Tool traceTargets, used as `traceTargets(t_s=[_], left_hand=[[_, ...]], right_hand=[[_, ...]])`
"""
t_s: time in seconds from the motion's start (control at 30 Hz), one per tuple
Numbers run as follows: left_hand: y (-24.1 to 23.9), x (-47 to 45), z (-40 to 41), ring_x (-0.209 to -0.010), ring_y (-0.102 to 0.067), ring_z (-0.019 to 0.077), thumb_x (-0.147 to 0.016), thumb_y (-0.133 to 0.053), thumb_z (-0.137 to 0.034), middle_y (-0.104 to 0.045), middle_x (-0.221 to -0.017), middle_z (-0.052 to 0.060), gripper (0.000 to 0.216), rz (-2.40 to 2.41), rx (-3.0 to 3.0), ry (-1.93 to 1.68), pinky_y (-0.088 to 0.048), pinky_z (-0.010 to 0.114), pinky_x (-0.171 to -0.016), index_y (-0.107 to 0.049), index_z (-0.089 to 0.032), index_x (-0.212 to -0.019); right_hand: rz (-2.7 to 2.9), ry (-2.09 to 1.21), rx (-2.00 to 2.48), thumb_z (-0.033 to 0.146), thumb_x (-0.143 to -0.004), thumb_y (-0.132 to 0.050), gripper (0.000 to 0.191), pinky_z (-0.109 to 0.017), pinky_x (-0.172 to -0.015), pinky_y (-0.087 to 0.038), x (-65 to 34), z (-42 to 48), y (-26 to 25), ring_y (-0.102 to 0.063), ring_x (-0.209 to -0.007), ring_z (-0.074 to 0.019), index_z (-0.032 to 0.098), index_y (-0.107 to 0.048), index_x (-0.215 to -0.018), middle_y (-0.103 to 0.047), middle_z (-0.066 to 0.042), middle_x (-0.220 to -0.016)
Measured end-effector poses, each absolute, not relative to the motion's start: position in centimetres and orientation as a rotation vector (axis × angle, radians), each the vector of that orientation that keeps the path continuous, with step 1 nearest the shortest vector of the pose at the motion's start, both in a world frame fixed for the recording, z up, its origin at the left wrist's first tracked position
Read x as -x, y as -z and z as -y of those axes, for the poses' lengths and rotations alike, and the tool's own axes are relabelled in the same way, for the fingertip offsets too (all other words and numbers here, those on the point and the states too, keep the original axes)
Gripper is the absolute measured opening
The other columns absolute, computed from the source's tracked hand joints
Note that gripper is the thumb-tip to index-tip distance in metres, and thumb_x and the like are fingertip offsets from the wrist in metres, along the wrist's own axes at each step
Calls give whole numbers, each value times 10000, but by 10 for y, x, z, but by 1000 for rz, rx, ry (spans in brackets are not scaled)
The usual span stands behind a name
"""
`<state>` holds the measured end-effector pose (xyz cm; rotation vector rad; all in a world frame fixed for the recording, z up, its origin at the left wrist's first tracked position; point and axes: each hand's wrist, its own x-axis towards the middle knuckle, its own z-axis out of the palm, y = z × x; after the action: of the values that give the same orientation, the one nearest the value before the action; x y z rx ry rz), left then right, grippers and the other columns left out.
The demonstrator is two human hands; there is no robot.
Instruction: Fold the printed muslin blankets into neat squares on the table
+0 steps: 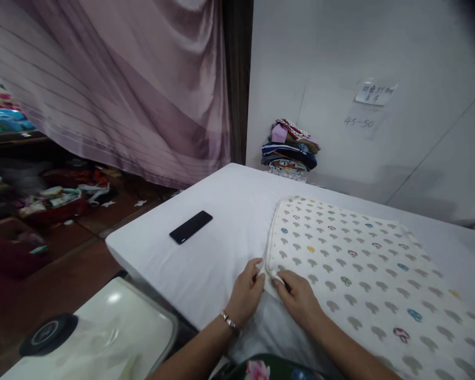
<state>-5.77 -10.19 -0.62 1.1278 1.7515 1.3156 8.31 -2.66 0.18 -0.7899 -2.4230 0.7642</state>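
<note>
A white cloth with grey, blue, red, green and yellow mushroom prints (340, 258) lies folded in layers on the white-covered table. At its near left corner, my left hand (247, 293) pinches the edge between thumb and fingers. Just to the right, my right hand (298, 295) grips the same corner, its thumb on top and its fingers curled into the fabric. The two hands are close together but apart. A bracelet (230, 322) circles my left wrist.
On the white table (217, 269) lies a black phone (191, 227). Folded clothes (288, 150) are stacked by the wall at the back. A pink curtain (162, 95) hangs at the left. A white surface with a round black object (48, 334) stands at the lower left.
</note>
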Motion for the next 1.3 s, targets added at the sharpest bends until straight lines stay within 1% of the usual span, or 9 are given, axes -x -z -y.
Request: traceTargets(t_s=[0.17,0.3,0.4,0.47,0.57,0.73,0.83,0.97,1.3], left_hand=[[5,55,106,-646,-497,134,-799,-477,-402,-524,-735,-15,452,-1756,-1110,-1295,-391,245,-624,-433,-198,-1200],[7,56,106,-630,-483,133,-766,-511,-347,-521,-729,-20,437,-1800,-1113,-1234,-377,246,-610,-462,-213,-1179],[8,59,104,-616,-484,135,-771,-480,-304,-544,-743,-15,416,-1824,-1131,-1180,-376,254,-612,-465,-234,-1181],[7,60,103,-606,-484,135,-773,-470,-290,-553,-750,-14,421,-1839,-1127,-1145,-373,256,-605,-456,-244,-1190],[5,61,103,-608,-491,140,-780,-458,-288,-560,-755,-8,404,-1832,-1130,-1110,-370,258,-597,-462,-248,-1182],[4,66,104,-639,-517,148,-794,-463,-320,-589,-787,2,337,-1804,-1166,-1089,-381,262,-622,-504,-261,-1122],[7,69,105,-663,-526,155,-801,-465,-352,-595,-800,11,320,-1795,-1155,-1081,-387,264,-634,-515,-260,-1103],[11,73,104,-649,-522,161,-797,-474,-376,-600,-767,13,333,-1783,-1120,-1055,-390,264,-621,-516,-257,-1106],[2,75,103,-660,-510,137,-819,-442,-333,-583,-775,8,317,-1729,-1166,-1020,-385,246,-634,-498,-206,-1104]], right_hand=[[2579,-709,806,175,-811,-402,162,-273,-640,-401,-79,36,6,-563,-725,-175,194,-558,-852,-613,-36,-805],[2589,-1088,643,221,-782,-483,123,-232,-569,-399,-83,22,-10,-534,-618,-138,200,-593,-833,-599,8,-696],[2526,-1218,672,255,-830,-426,217,-223,-539,-408,-81,-20,-27,-538,-592,-132,202,-628,-774,-608,14,-663],[2495,-1040,851,252,-834,-410,240,-249,-577,-432,-73,-60,-34,-563,-635,-152,205,-645,-820,-639,-3,-725],[2601,-714,1006,216,-831,-403,312,-317,-734,-460,-49,-121,-36,-593,-832,-195,207,-629,-1046,-647,-49,-1013],[2992,-221,669,30,-737,-408,487,-358,-956,-348,4,-186,-27,-421,-1177,-222,212,-588,-1152,-521,-41,-1261],[3178,-36,388,21,-710,-459,468,-362,-919,-348,25,-203,-26,-442,-1131,-236,186,-599,-1124,-580,-81,-1160],[3198,3,320,79,-720,-522,286,-338,-850,-357,30,-215,-27,-488,-999,-226,157,-643,-967,-616,-102,-974],[3098,-26,12,120,-778,-492,128,-313,-805,-366,12,-229,-10,-472,-929,-200,169,-608,-755,-593,-78,-913]])
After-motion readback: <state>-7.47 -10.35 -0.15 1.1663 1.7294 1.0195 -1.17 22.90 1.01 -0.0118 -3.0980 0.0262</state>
